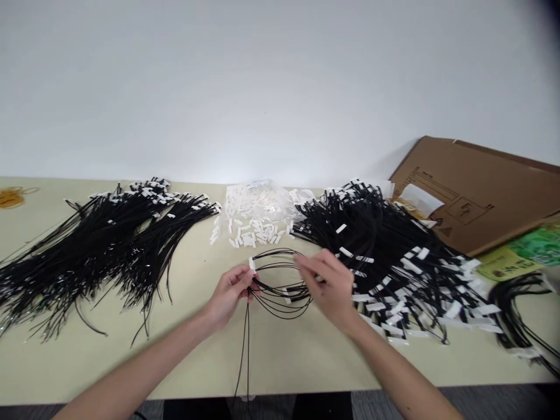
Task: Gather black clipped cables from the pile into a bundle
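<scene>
Left hand (227, 294) fingers pinch looped black cables (280, 286); right hand (332, 286) fingers spread, grasp unclear. Risk: loops springing loose, snagging adjacent cable pile (394, 256).

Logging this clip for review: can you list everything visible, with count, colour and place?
Looped wires: a few, black, table centre, gripped by both hands.
Left wire pile: one large heap, black with small white tags, left of table.
Right wire pile: one large heap, black with white tags, right of centre.
Small wire bundle: one, black, far right edge.
Connector pieces: many, white, loose heap at table's back centre.
Cardboard box: one, brown, flattened, back right.
Green packet: one, green, far right.
Rubber bands: a small clump, yellow-orange, far left.
Table: one, pale yellow.
Left hand: pinching the wires near a white tag.
Right hand: on the loops' right side.
</scene>
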`<state>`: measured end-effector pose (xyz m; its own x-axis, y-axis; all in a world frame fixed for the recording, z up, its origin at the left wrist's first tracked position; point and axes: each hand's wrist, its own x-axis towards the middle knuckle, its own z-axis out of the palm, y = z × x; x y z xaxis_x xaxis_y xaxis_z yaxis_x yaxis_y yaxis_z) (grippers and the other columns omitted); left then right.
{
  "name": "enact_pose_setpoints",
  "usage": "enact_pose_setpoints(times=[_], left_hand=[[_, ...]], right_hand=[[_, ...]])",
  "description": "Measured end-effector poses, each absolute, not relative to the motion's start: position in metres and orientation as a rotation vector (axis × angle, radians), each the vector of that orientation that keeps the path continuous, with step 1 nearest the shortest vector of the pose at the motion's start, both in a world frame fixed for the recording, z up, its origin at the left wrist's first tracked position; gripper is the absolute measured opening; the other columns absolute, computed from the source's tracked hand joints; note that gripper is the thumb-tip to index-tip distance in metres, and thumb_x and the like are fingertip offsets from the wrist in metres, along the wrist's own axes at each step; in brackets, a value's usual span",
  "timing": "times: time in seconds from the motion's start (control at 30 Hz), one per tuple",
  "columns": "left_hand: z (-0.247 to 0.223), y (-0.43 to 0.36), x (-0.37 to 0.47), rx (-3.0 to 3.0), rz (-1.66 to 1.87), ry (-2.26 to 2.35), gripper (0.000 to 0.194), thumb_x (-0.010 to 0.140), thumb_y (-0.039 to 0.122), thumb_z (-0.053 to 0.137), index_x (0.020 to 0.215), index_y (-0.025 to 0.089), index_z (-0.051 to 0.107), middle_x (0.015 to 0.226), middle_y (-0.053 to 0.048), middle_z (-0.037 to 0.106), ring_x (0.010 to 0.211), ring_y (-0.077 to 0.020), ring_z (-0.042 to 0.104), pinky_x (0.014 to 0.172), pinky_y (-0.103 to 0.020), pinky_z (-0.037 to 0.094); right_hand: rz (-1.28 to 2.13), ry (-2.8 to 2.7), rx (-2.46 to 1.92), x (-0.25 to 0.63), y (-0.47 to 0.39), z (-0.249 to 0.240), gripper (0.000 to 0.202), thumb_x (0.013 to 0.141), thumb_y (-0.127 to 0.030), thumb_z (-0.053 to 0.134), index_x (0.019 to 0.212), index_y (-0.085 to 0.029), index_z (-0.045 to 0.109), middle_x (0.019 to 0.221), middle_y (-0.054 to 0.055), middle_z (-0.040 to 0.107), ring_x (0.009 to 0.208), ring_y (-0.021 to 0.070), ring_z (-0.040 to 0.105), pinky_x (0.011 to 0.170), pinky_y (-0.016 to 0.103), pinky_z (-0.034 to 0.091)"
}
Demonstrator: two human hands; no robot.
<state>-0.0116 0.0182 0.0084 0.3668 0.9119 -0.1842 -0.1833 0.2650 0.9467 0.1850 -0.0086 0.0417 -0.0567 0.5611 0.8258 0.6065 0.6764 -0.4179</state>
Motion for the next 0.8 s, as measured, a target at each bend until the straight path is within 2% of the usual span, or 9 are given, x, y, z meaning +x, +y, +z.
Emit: enact_pose_setpoints(times=[0.2, 0.8], left_hand=[[0.008, 0.017, -0.01, 1.033, 0.88, 0.85, 0.02, 0.074, 0.034, 0.058, 0.073, 0.014, 0.057, 0.056, 0.0, 0.056, 0.051, -0.0107, 0.052, 0.044, -0.021, 0.036], [0.006, 0.015, -0.01, 1.051, 0.89, 0.841, 0.019, 0.073, 0.033, 0.058, 0.073, 0.014, 0.058, 0.057, 0.0, 0.056, 0.051, -0.0105, 0.053, 0.044, -0.021, 0.037]], right_hand=[[-0.172, -1.899, -0.891, 0.163, -0.012, 0.022, 0.007, 0.073, -0.009, 0.058, 0.074, -0.016, 0.058, 0.057, 0.001, 0.051, 0.055, 0.0113, 0.04, 0.051, 0.025, 0.033], [-0.075, -1.886, -0.974, 0.166, -0.012, 0.022, 0.012, 0.075, -0.012, 0.055, 0.064, -0.017, 0.052, 0.054, -0.002, 0.043, 0.054, 0.0102, 0.034, 0.055, 0.026, 0.032]])
